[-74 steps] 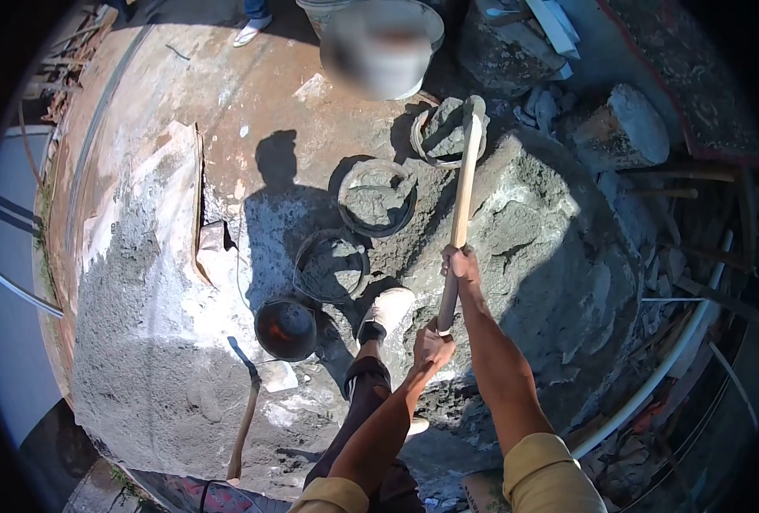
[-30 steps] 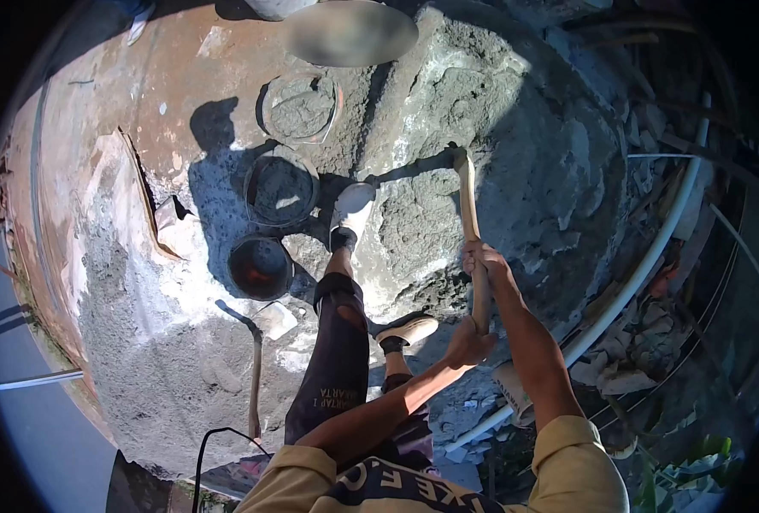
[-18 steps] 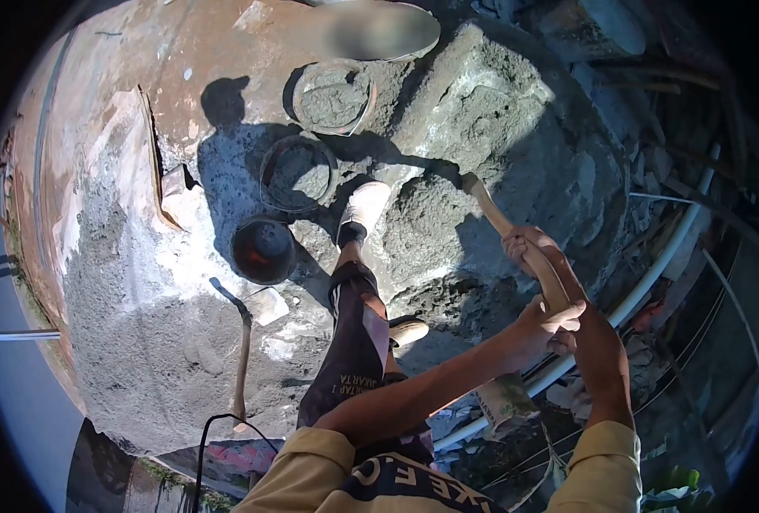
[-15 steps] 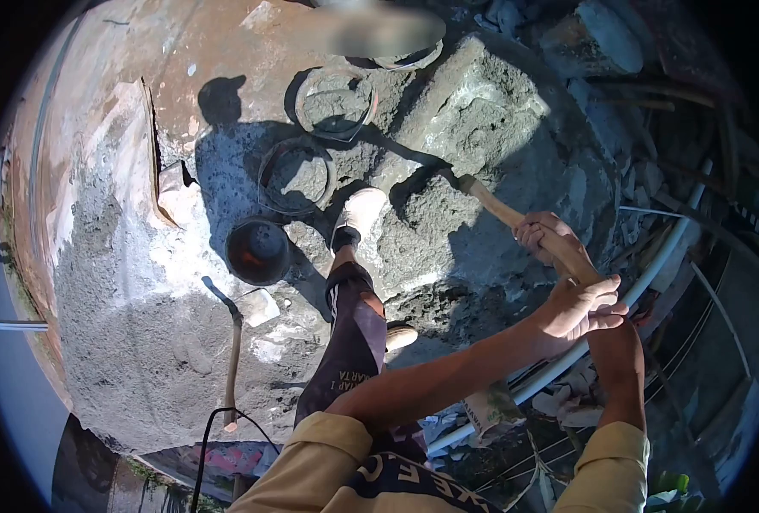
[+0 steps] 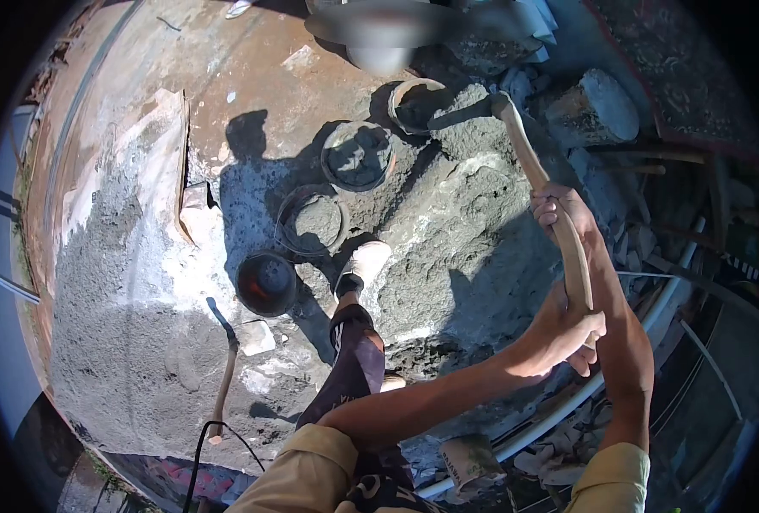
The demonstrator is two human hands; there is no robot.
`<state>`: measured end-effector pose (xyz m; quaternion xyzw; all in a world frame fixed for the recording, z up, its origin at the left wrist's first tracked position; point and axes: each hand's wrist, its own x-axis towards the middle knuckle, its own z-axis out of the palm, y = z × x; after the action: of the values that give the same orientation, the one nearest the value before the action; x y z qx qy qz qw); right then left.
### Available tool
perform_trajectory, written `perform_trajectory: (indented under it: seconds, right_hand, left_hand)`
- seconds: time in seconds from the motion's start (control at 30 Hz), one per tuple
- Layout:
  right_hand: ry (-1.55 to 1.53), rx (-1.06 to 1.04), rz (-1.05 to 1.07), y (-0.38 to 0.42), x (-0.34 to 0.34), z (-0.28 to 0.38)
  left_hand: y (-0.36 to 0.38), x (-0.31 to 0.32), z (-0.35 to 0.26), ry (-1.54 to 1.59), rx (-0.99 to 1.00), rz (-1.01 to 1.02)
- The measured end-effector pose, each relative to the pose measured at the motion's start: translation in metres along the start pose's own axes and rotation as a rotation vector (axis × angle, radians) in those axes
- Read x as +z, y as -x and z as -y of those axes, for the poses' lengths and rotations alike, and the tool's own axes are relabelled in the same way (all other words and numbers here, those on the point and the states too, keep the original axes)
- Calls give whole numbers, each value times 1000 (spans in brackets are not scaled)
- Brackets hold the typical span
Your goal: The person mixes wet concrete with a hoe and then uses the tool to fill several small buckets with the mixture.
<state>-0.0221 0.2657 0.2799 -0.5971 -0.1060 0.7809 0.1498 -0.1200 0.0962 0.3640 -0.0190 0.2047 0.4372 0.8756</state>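
My right hand (image 5: 561, 207) is wrapped around the middle of a hoe's curved wooden handle (image 5: 529, 154). Lower on the same handle, my left hand (image 5: 578, 340) closes around it close to its butt end. The hoe's dark head (image 5: 501, 103) is at the far edge of a heap of wet grey mortar (image 5: 473, 205); its blade is mostly hidden. Left of the heap stand two buckets holding mortar, a nearer bucket (image 5: 343, 224) and a farther bucket (image 5: 326, 167). Another bucket (image 5: 397, 107) sits beside the hoe head. My shoe (image 5: 367, 261) rests at the heap's left side.
A dark bucket (image 5: 260, 301) without mortar stands left of my foot. A second hoe (image 5: 228, 372) lies on the grey ground. A white pipe (image 5: 559, 417), rubble and a paper sack (image 5: 469, 462) lie to the right and below. Another person (image 5: 379, 51), blurred, is at the top.
The hoe head has moved up and away to the heap's far edge, with my right hand following. My left hand, loosely spread before, has closed around the handle. Another bucket shows beside the hoe head.
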Motion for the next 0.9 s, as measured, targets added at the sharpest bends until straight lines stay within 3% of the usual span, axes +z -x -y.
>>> perform_trajectory:
  seconds: [0.03,0.1,0.17,0.23,0.27,0.33,0.47,0.63,0.7,0.77,0.9]
  right_hand:
    - [2,-70,7,-19,-1,-15]
    - [53,-259,90,-59,-1,-55]
    - [140,-354,14,-111,-9,-95]
    - [56,-419,15,-148,-12,-138]
    - [169,-453,-28,-164,-16,-155]
    - [273,-512,-58,-196,-22,-187]
    - [150,-582,-92,-186,-27,-223]
    - [160,-535,-207,-124,-38,-222]
    - [111,-547,-230,-92,-50,-220]
    - [124,-680,-247,-73,-71,-219]
    - [175,-486,-320,-37,-102,-203]
  left_hand:
    - [-1,-25,15,-131,76,-98]
    - [-18,-95,64,-684,479,-476]
    - [-15,-140,63,-886,293,-695]
    - [-18,-200,78,-1036,205,-718]
    - [-20,-221,82,-1055,104,-739]
    - [-20,-251,100,-1215,100,-924]
    - [-8,-290,128,-1194,58,-828]
    - [16,-265,152,-1334,161,-718]
    - [17,-247,166,-1248,123,-662]
    - [16,-234,189,-1169,140,-589]
    - [18,-186,208,-979,91,-513]
